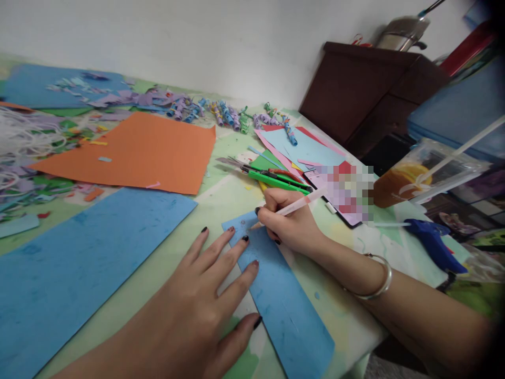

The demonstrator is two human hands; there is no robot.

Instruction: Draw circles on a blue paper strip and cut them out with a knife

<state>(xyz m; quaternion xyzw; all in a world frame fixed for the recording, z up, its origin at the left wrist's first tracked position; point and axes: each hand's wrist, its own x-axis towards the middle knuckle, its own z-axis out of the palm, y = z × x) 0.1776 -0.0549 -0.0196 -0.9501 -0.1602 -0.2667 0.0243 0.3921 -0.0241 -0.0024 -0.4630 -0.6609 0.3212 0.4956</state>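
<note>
head view: right hand (290, 223) fingers closed around pen (294, 206), tip on blue strip (282, 300) under flat, spread left-hand fingers (232, 250)

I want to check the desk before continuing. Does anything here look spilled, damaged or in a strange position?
Nothing looks spilled or broken. The left hand presses the blue strip flat while the right hand marks it with a pen. The only mess is paper scraps scattered at the far left.

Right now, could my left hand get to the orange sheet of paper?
Probably yes: the left hand lies flat, fingers on the blue strip, holding nothing, and only flat blue paper lies before the orange sheet.
</note>
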